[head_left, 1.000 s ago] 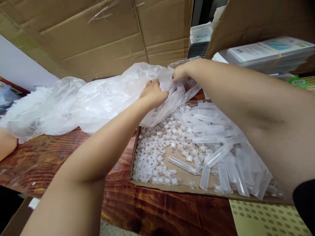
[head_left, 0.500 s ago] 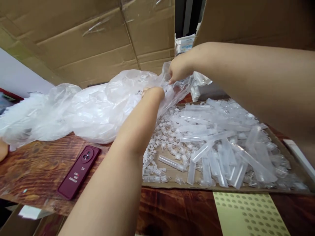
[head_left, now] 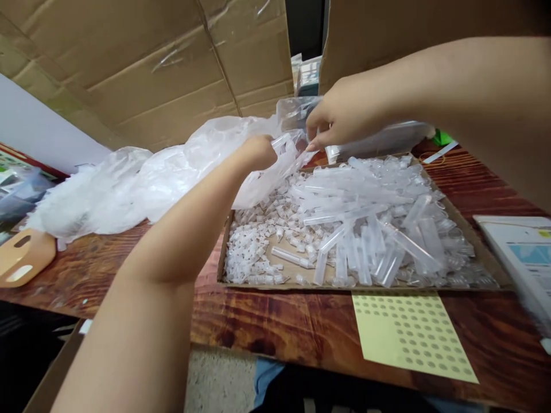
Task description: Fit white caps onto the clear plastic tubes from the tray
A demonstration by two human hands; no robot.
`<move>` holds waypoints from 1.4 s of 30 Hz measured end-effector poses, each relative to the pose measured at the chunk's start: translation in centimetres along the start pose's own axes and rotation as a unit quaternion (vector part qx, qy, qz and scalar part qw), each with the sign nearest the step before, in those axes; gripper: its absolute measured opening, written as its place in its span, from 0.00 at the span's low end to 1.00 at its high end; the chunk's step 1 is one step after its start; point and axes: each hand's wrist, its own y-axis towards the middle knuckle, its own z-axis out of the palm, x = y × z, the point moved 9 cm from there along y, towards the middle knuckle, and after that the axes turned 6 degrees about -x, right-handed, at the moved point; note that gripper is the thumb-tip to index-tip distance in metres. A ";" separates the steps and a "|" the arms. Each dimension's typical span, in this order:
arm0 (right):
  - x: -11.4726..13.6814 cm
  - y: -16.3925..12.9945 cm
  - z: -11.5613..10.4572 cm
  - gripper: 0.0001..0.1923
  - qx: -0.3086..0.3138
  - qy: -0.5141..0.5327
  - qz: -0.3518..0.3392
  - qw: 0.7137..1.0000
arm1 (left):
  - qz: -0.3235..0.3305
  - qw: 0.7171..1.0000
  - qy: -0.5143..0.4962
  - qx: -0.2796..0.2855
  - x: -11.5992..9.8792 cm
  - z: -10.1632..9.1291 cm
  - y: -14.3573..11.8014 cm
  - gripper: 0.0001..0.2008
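A large clear plastic bag [head_left: 206,140] full of whitish pieces lies along the back left of the table. My right hand [head_left: 338,115] pinches the edge of its mouth between thumb and fingers. At the opening, my left hand [head_left: 260,152] is curled closed, its fingertips hidden; clear tubes [head_left: 282,140] show right beside it. Below both hands is a shallow cardboard tray [head_left: 297,287]. Small clear ribbed nozzle-like caps [head_left: 249,241] are spread over its left side, and translucent flat-ended tubes [head_left: 370,189] lie heaped over its middle and right.
A yellow sheet with rows of dots [head_left: 408,332] lies in front of the tray. White packaging [head_left: 520,252] rests at right, an orange plastic object [head_left: 30,258] at far left. Behind the bag stands a cardboard panel [head_left: 150,69]. My left forearm crosses the wooden table [head_left: 241,315].
The view has shifted, showing more of the tray and table edge. My right hand has spread the bag's mouth rightward, and tubes now show beside my left hand. The phone is no longer visible.
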 end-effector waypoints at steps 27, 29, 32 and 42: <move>15.6 -3.4 12.9 0.14 0.024 0.073 -0.233 0.969 | -0.194 0.724 -0.661 -0.047 0.7 1.6 -22.1 0.25; 15.5 -3.4 13.2 0.13 0.028 0.051 -0.226 0.972 | -0.196 0.719 -0.664 -0.050 0.7 1.6 -22.1 0.23; 15.7 -3.6 12.8 0.11 0.021 0.032 -0.236 0.971 | -0.196 0.718 -0.665 -0.057 0.6 1.6 -22.3 0.23; 11.3 -6.5 8.3 0.04 -0.105 0.149 -0.213 0.960 | -0.211 0.713 -0.662 -0.091 0.0 1.1 -22.9 0.38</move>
